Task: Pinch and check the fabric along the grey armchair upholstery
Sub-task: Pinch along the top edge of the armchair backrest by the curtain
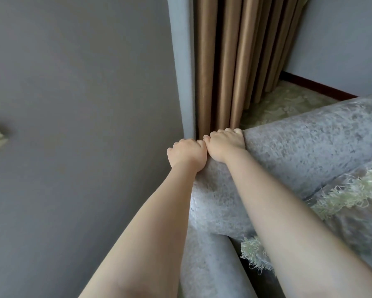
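The left hand (186, 154) and right hand (225, 145), touching, grip the grey armchair (309, 143) corner.

Armchair upholstery (309, 145) mottled grey velvety cloth; curtain (234, 61) smooth satiny fabric; wall (73, 82) matt.

One view supplied: wide-angle camera worn on head. Aimed forward and steeply down along both outstretched forearms. Caught near frame centre, at arm's length: left hand (186, 154) and right hand (222, 145). Framed close at lower right: grey armchair (309, 147). Left half taken up by wall (73, 104); curtain (234, 61) at top centre. Verticals rendered tilted.
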